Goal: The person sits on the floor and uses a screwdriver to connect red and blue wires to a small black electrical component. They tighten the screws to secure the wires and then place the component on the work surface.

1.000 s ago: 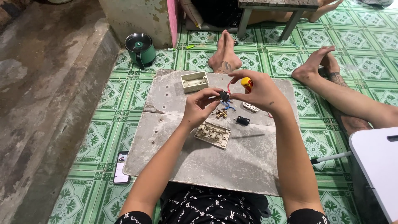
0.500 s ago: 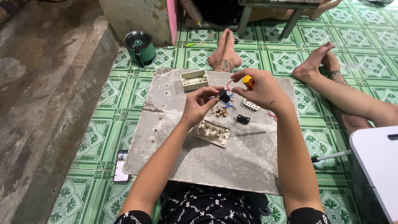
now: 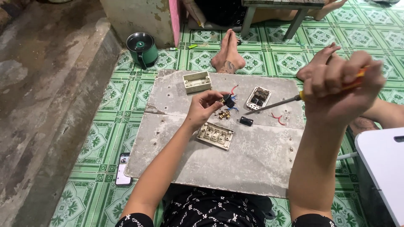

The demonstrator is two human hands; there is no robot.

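My left hand (image 3: 205,107) pinches a small black switch module (image 3: 228,101) with red and blue wires above a grey board (image 3: 261,159). My right hand (image 3: 343,86) is raised at the right, gripping a screwdriver (image 3: 273,105) by its yellow and red handle; the metal tip points left toward the module but stays apart from it. Below my left hand lies a beige switch plate (image 3: 215,135). Small brass parts (image 3: 224,114), a black module (image 3: 246,122) and a white switch frame (image 3: 258,98) lie on the board.
A beige wall box (image 3: 197,81) sits at the board's far edge. A green kettle (image 3: 142,49) stands on the tiled floor, a phone (image 3: 123,169) lies at the left, a white object (image 3: 383,168) at the right. Another person's feet (image 3: 227,54) rest beyond the board.
My right hand has pulled the screwdriver away from the module, up and to the right. The white switch frame, red wire bits and black module it covered now show. The left hand keeps the module.
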